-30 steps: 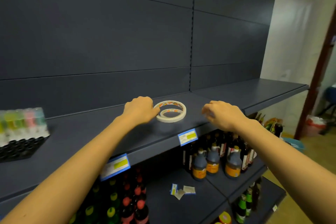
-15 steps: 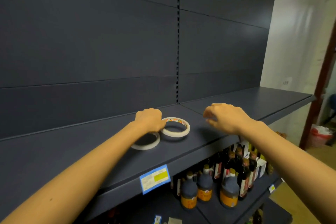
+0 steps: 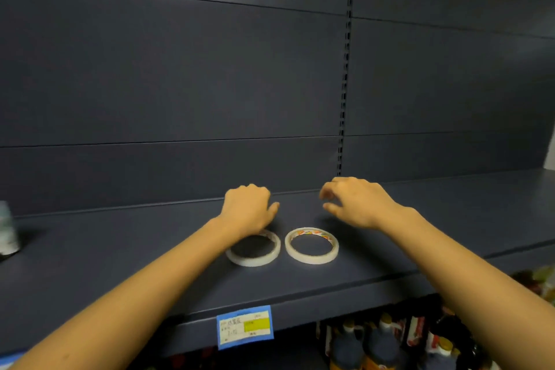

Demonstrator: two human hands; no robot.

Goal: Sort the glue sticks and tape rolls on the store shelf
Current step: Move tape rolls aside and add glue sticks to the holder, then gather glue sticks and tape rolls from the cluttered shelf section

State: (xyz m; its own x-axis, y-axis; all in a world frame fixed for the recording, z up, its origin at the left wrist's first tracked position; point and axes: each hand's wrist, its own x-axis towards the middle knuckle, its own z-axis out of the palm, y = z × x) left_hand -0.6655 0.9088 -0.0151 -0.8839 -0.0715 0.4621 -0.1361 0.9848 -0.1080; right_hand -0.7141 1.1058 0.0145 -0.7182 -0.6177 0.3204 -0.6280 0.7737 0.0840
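Two white tape rolls lie flat, side by side, on the dark shelf [image 3: 120, 264]. The left tape roll [image 3: 251, 263] has its far rim partly hidden under my left wrist. The right tape roll [image 3: 312, 261] has a printed orange-and-green core and lies fully in view. My left hand [image 3: 247, 209] sits just behind the left roll, fingers curled under, holding nothing. My right hand [image 3: 357, 201] hovers behind and right of the right roll with loosely bent fingers and nothing in it. A blurred pack of glue sticks [image 3: 7, 231] shows at the far left edge.
A blue and yellow price tag [image 3: 244, 326] hangs on the shelf's front lip. Dark sauce bottles [image 3: 375, 345] stand on the lower shelf at the right. The slotted upright [image 3: 345, 99] divides the back panel. Bare shelf stretches left and right of the rolls.
The rolls lay one inside the other a second ago; my left hand slid one out to the left. Now they lie apart and my left hand has moved back off it.
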